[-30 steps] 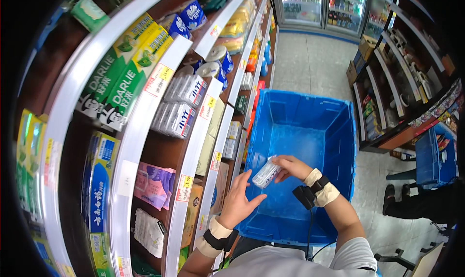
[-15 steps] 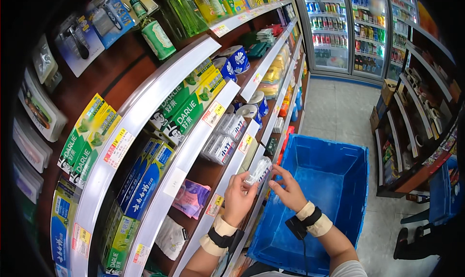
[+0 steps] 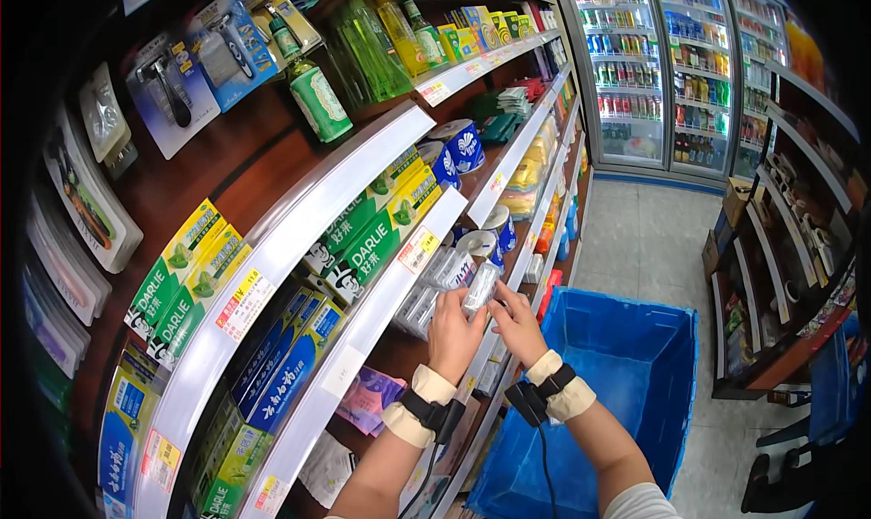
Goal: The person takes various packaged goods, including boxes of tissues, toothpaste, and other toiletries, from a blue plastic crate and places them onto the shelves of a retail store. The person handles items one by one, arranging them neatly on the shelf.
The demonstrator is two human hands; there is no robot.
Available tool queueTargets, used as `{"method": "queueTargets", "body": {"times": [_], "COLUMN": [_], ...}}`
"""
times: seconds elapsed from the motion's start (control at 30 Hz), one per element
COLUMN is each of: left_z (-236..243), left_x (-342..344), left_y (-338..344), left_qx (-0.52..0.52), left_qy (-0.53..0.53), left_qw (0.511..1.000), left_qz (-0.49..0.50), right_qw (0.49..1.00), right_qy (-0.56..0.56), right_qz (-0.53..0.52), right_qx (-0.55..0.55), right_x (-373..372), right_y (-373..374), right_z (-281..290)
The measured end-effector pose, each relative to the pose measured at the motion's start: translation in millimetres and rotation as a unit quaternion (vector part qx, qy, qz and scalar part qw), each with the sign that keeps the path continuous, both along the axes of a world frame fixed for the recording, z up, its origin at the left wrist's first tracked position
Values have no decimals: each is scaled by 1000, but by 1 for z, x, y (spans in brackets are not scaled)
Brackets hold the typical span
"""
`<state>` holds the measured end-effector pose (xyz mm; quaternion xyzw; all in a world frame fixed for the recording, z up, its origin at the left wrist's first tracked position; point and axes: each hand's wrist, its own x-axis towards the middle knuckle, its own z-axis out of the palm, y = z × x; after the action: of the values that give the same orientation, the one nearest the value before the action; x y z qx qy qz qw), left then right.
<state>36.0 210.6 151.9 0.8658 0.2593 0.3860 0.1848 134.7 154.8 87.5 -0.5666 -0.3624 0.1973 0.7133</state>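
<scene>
Between my two hands is a small clear-and-white plastic-wrapped pack (image 3: 482,288), held tilted at the shelf's front edge. My left hand (image 3: 454,337) grips its left side, with fingers bent along it. My right hand (image 3: 520,327) is closed at its lower right side, fingertips against the wrapping. Just behind and left of it, similar clear-wrapped packs (image 3: 418,308) are stacked on the shelf. Both wrists wear beige bands with a black strap and a small black device.
A large blue crate (image 3: 673,383) stands at right, below my right forearm. Toothpaste boxes (image 3: 381,247) fill shelves at left, with paper rolls (image 3: 464,147) farther back. Drink coolers (image 3: 626,74) stand at the far end. Another shelf unit (image 3: 771,274) lines the aisle's right; a person's dark shoes (image 3: 758,483) show at lower right.
Both hands have carried the pack forward from over the crate's edge to the stacked packs on the shelf. My right fingers have come in against it. The view has shifted slightly.
</scene>
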Motion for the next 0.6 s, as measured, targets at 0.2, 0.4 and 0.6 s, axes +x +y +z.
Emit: {"method": "queueTargets", "body": {"times": [0.2, 0.4, 0.6], "left_z": [2, 14, 17], "left_x": [19, 28, 26], "left_y": [27, 30, 39], "left_qx": [76, 83, 79], "left_qy": [25, 80, 116], "left_qw": [996, 989, 984], "left_qz": [32, 91, 111], "right_qw": [1000, 1000, 1000], "right_qy": [-6, 27, 6], "right_qz": [-22, -4, 24], "right_qx": [-2, 7, 4], "right_x": [20, 27, 28], "right_y": [38, 52, 62], "right_z": [-1, 1, -2]}}
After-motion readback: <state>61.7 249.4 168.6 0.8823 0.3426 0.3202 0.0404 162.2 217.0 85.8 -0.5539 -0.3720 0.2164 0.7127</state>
